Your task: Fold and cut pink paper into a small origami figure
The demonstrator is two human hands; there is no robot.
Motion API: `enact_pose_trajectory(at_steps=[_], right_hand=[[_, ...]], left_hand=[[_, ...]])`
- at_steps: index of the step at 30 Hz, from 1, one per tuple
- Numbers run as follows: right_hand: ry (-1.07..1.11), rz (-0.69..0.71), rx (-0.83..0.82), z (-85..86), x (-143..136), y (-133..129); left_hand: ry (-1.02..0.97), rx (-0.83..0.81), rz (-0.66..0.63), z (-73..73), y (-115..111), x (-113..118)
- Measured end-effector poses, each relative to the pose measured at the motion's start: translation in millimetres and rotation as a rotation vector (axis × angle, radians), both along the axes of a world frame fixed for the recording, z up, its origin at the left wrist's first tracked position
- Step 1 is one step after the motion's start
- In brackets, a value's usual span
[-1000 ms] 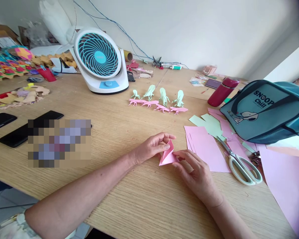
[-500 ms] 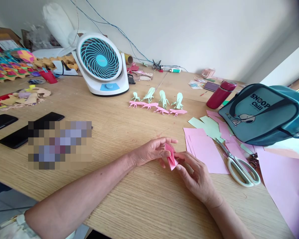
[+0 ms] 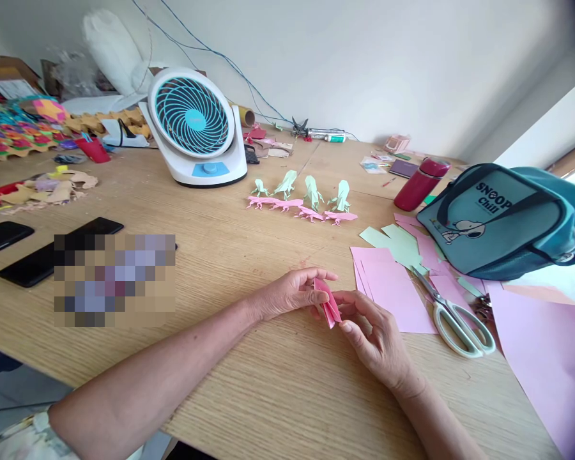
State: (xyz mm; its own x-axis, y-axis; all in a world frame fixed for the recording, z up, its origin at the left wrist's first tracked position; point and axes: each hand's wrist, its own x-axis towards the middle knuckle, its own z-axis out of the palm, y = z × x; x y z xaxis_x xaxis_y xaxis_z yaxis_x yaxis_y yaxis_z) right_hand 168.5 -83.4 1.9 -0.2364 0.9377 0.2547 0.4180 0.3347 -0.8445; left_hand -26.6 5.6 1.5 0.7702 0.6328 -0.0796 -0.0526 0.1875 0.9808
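Note:
A small piece of folded pink paper (image 3: 332, 308) stands on a slant above the table, its layers showing at the lower end. My left hand (image 3: 301, 295) is closed on its upper part, thumb across the front and other fingers behind. At its right edge is my right hand (image 3: 372, 332), with curled fingers reaching behind the paper and the thumb tip by the lower corner. Its exact contact there is partly hidden. Beyond the hands stand several pale green folded paper figures (image 3: 311, 191), with pink folded figures (image 3: 287, 204) in front of them.
Scissors (image 3: 460, 322), pink sheets (image 3: 395, 287) and green paper pieces (image 3: 405, 243) lie to the right. Behind them are a teal bag (image 3: 498, 217) and a red bottle (image 3: 420, 185). A fan (image 3: 194, 121) stands at the back left; black phones (image 3: 89, 233) lie left.
The pink paper's lower flaps have come closer together, so it looks narrower. My right thumb has shifted slightly away from its lower corner. The whole view has moved a little.

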Motion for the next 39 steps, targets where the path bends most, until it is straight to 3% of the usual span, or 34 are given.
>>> enact_pose_trajectory(at_steps=[9, 18, 25, 34, 39], right_hand=[[-0.137, -0.143, 0.094, -4.0, -1, -6], [-0.254, -0.292, 0.217, -4.3, -3, -6], [-0.226, -0.324, 0.208, -7.9, -4, -2], [-0.285, -0.176, 0.176, -0.3, 2, -3], [-0.493, -0.129, 0.154, -0.1, 9, 2]], left_hand=[[-0.041, -0.042, -0.026, -5.4, 1, 1], [-0.02, 0.019, -0.054, -0.6, -1, 0], [0.03, 0.067, 0.041, 0.8, -2, 1], [-0.014, 0.051, 0.153, 3.0, 0, 2], [-0.089, 0.12, 0.18, 2.8, 8, -4]])
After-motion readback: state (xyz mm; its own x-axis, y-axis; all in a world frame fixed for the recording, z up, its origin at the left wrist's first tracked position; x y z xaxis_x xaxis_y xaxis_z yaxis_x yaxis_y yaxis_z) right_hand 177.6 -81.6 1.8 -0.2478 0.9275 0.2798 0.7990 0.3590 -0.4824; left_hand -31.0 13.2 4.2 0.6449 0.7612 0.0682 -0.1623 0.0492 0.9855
